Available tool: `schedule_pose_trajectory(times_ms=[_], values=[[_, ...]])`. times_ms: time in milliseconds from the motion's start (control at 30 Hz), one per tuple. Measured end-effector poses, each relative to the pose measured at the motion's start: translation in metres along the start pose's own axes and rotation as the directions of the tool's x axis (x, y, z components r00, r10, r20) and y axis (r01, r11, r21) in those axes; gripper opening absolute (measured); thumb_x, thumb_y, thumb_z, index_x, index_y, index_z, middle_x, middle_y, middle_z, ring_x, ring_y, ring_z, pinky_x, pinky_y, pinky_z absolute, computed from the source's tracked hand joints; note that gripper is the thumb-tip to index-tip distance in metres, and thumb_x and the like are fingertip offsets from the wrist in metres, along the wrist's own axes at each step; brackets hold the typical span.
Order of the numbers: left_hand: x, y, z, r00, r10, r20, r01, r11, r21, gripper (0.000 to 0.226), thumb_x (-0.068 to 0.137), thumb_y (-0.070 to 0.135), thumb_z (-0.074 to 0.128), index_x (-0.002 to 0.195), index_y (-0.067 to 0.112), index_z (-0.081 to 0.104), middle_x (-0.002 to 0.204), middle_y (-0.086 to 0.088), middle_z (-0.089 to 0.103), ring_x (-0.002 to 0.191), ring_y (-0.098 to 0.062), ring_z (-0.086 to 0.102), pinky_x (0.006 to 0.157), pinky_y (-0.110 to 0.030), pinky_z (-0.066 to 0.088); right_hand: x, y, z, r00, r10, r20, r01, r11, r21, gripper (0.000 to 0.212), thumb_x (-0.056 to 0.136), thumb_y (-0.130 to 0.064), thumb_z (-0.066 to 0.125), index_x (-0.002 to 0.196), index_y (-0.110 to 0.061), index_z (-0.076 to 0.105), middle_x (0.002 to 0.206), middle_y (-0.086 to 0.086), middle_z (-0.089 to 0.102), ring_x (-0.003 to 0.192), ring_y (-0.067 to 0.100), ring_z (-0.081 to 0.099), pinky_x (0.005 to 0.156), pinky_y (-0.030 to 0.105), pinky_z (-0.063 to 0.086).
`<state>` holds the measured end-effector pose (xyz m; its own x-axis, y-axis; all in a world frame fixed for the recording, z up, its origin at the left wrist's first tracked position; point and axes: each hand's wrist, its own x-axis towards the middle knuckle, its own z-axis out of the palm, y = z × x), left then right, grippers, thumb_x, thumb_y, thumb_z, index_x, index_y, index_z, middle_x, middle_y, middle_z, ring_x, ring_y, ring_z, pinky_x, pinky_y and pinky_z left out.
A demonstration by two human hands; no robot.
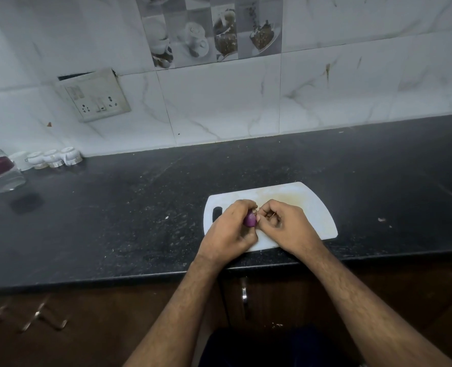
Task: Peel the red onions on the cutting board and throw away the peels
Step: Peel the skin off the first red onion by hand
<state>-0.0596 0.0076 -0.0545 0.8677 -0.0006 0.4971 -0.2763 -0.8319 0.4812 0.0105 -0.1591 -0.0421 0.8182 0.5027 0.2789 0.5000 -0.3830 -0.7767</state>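
Glass jar [1, 172] at far left of the black worktop [113, 207], clear walls, something dark red inside near the top, contents not identifiable. Beside it against the tiled wall a row of small white cups [52, 157], lying tipped or upturned, can't tell what's in them. White cutting board [312, 207] sits near the front edge of the worktop, handle slot at its left end, yellowish stain across the upper middle; nothing else visible on its bare part. Red onion [250, 221] is over the left half of the board, small, purple skin showing between the fingers. Left hand [230, 231] curled round the onion, fingers wrapped over the top, thumb side toward the centre. Right hand [285, 226] just beside it, fingers curled inward, fingertips pinching at the onion's right end where a bit of pale dry peel [259, 213] shows; the hands are touching or nearly so at the onion. Both forearms come in from the bottom of the view, angled toward each other, wrists above the board's near edge. Switch socket plate [95, 96] on the wall at left, hanging crooked. Dark cabinet front with a metal handle [244, 295] below the worktop.
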Motion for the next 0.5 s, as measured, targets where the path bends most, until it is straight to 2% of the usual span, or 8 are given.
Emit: schedule_pose_trajectory(times_ms=[167,267,400,500], values=[[-0.0001,0.0008,-0.0004,1.0,-0.002,-0.007,0.002,1.0,0.01,0.039,0.09,0.02,0.065,0.127,0.017,0.055,0.109,0.014,0.058,0.1,-0.006,0.06,0.09,-0.037,0.053,-0.0008,-0.0008,-0.0012,1.0,0.001,-0.006,-0.001,1.0,-0.026,0.008,0.092,-0.024,0.071,0.086,-0.029,0.068,0.074,-0.002,0.069,0.06,0.005,0.054,0.062,0.025,0.052],[0.0002,0.0007,0.0002,1.0,0.0,-0.002,0.0,1.0,0.014,0.041,0.087,0.018,0.066,0.126,0.016,0.056,0.111,0.011,0.059,0.1,-0.007,0.058,0.09,-0.037,0.054,-0.0012,-0.0033,-0.0001,0.999,0.006,-0.04,-0.01,0.996,-0.091,0.007,0.094,-0.024,0.066,0.089,-0.028,0.065,0.075,-0.005,0.068,0.065,0.014,0.062,0.066,0.031,0.056],[0.0014,0.0003,-0.0007,1.0,0.028,0.008,-0.029,0.999,0.04,0.046,0.083,0.015,0.067,0.127,0.012,0.058,0.117,0.006,0.06,0.107,-0.008,0.055,0.096,-0.029,0.051,-0.0007,-0.0024,0.0,0.994,0.006,-0.111,-0.013,0.997,-0.07,0.007,0.097,-0.021,0.061,0.092,-0.024,0.057,0.072,-0.003,0.066,0.062,0.016,0.063,0.061,0.038,0.057],[0.0031,-0.0021,0.0001,1.0,0.019,0.011,-0.02,0.998,0.056,0.049,0.085,0.019,0.067,0.132,0.01,0.059,0.125,0.003,0.061,0.114,-0.009,0.055,0.101,-0.028,0.05,-0.0031,-0.002,-0.0016,0.994,-0.049,-0.1,0.045,0.998,-0.043,0.01,0.1,-0.022,0.056,0.091,-0.025,0.053,0.073,-0.003,0.065,0.062,0.019,0.065,0.06,0.04,0.056]])
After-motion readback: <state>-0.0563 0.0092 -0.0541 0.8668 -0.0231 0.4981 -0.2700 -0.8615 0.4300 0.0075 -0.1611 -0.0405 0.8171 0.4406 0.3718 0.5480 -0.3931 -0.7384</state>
